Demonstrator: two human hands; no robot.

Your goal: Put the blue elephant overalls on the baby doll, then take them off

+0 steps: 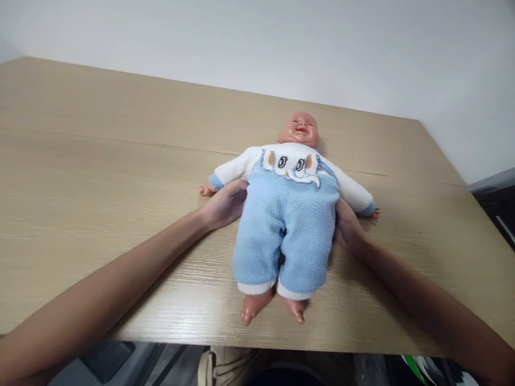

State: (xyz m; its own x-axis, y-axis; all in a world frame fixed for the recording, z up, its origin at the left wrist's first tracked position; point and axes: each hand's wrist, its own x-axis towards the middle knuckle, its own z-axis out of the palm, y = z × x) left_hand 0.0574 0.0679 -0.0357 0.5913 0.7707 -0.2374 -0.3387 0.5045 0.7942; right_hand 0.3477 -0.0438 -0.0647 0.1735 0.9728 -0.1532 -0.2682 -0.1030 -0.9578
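A baby doll (pixel 287 206) lies on its back on the wooden table, head toward the wall and feet toward me. It wears blue fleece overalls with an elephant face on the chest and a white top with blue cuffs. At the doll's left-hand edge in the view, my left hand (pixel 227 205) reaches in under its waist, fingers hidden beneath the body. My right hand (pixel 348 226) is against the opposite side at hip height, its fingers likewise out of sight behind the clothes. Both doll arms are spread outward, and the bare feet point to the near edge.
The light wooden table (pixel 100 177) reaches back to a pale wall (pixel 257 48). Below its near edge are my beige trousers (pixel 231 364) and a green, white and black object (pixel 422 370). Something dark stands beyond the right edge.
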